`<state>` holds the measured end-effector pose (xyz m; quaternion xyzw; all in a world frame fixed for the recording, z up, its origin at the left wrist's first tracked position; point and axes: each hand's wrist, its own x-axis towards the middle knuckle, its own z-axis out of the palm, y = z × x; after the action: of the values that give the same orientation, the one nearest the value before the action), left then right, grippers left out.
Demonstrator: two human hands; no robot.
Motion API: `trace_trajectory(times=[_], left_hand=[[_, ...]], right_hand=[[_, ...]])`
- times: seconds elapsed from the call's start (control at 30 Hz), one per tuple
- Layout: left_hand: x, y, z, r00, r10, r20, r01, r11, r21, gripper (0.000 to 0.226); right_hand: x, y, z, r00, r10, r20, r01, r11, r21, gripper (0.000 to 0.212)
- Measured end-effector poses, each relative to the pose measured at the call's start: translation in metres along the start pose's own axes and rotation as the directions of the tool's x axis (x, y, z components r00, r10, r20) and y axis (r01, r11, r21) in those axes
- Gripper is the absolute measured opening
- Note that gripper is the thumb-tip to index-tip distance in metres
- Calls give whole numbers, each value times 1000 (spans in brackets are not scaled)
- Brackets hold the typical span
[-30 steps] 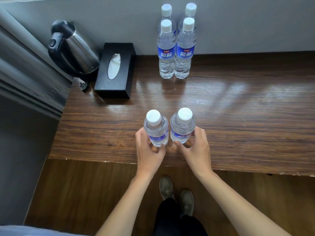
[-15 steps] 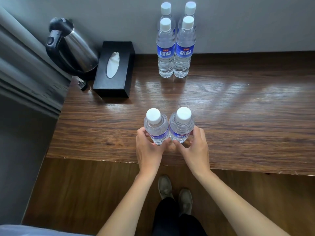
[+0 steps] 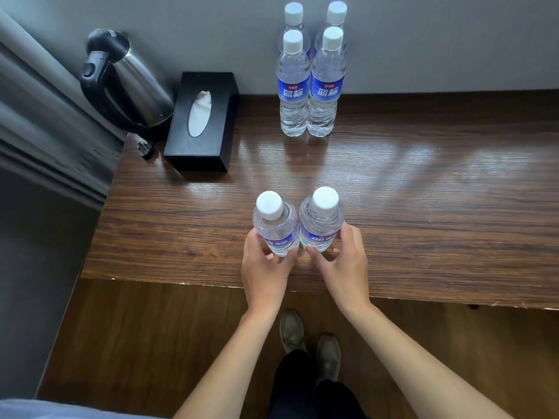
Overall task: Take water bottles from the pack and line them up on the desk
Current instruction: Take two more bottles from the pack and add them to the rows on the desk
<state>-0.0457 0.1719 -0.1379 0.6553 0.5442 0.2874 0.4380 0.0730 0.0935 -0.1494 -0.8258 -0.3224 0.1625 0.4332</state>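
Two clear water bottles with white caps and blue labels stand side by side near the front edge of the wooden desk point(image 3: 423, 225). My left hand point(image 3: 264, 267) grips the left bottle point(image 3: 275, 226) low on its body. My right hand point(image 3: 344, 264) grips the right bottle point(image 3: 321, 223) the same way. The two bottles touch each other. Against the back wall stands a tight block of several more bottles point(image 3: 310, 83), two in front and two behind, upright.
A steel kettle point(image 3: 127, 86) with a black handle sits at the back left. Beside it lies a black tissue box point(image 3: 201, 122). A grey curtain hangs at the far left. The floor and my shoes show below the desk's front edge.
The two held bottles have closed the small gap between them and now touch. Both hands stay low on the bottles; the view has shifted slightly.
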Motion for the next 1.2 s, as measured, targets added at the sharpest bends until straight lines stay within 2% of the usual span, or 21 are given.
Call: trace_trajectory(times=[0.13, 0.3, 0.47, 0.53, 0.7, 0.83, 1.2], left_hand=[[-2, -1, 7, 999, 6, -49, -7, 1000, -20, 60], [-3, -2, 11, 999, -19, -48, 16, 997, -75, 58], [-8, -5, 8, 996, -84, -35, 80, 990, -114, 72], [-12, -7, 8, 994, -111, -23, 107, 986, -125, 71], [-13, -9, 11, 993, -112, -22, 108, 984, -139, 56], [-11, -8, 13, 996, -60, -69, 52, 993, -106, 44], [19, 6, 22, 997, -69, -47, 64, 993, -97, 49]], right_hand=[[-1, 2, 2, 1000, -9, 4, 9, 1000, 13, 55], [-1, -2, 0, 1000, -3, -20, 4, 1000, 23, 59], [-3, -5, 1, 998, 43, -45, -42, 999, 31, 68], [-5, -5, 3, 996, 62, -66, -61, 998, 27, 72], [-6, -2, 16, 993, 101, -69, -97, 994, 54, 63], [-5, 0, 18, 990, 110, -87, -100, 989, 110, 60], [23, 1, 25, 986, 120, -113, -113, 991, 65, 57]])
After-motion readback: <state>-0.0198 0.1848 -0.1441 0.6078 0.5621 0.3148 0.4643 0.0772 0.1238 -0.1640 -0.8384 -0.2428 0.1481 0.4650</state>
